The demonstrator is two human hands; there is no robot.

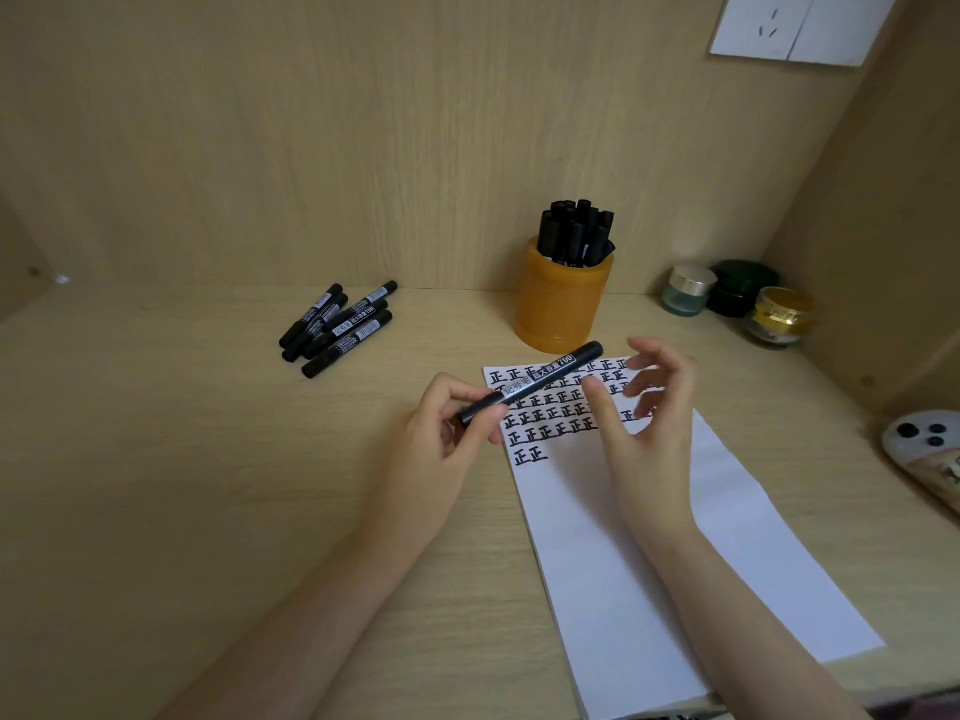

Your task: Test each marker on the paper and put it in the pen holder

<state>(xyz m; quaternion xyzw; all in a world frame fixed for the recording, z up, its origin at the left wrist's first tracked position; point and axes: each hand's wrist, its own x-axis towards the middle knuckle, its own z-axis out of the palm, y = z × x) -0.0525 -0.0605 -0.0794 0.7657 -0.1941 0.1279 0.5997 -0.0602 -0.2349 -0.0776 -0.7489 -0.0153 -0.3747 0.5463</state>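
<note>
My left hand (447, 433) pinches the near end of a capped black marker (535, 383) and holds it slantwise above the top of the paper (613, 511). Rows of black test characters cover the sheet's upper part. My right hand (644, 407) hovers just right of the marker with its fingers spread and loosely bent, holding nothing. A pile of several black markers (340, 324) lies on the desk at the left. The amber pen holder (561, 304) stands behind the paper, with several black markers standing in it.
Three small jars (737, 298) sit at the back right by the side wall. A rounded white object with dark dots (924, 449) lies at the right edge. The wooden desk is closed in by a back wall and side panels.
</note>
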